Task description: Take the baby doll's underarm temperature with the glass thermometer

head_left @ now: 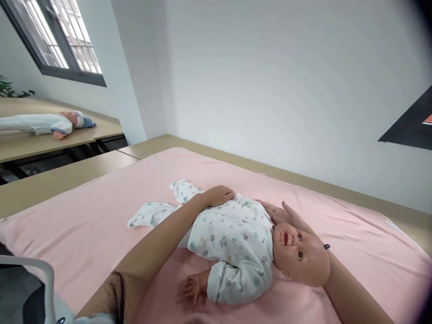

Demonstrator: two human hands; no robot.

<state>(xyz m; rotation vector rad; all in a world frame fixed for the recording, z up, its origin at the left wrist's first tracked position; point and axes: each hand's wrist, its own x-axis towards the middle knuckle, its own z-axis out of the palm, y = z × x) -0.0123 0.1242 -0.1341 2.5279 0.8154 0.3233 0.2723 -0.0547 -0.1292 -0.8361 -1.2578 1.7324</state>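
A baby doll (232,234) in a white printed suit lies on its back on a pink sheet (111,198), its bald head (307,258) to the right and its legs to the left. My left hand (219,196) reaches across the doll's middle, its fingers together and curled over the far side of the waist. Beside the doll's far shoulder is my right hand (283,217), palm up, thumb raised apart from the fingers. Its fingertips are partly hidden at the doll's sleeve, and the doll's head rests by my right forearm.
A second doll (43,123) in white with a blue-and-white cap lies on another wooden table (16,155) at the far left. The sheet's table stands against a white wall. A pale curved bar (49,279) is at the lower left.
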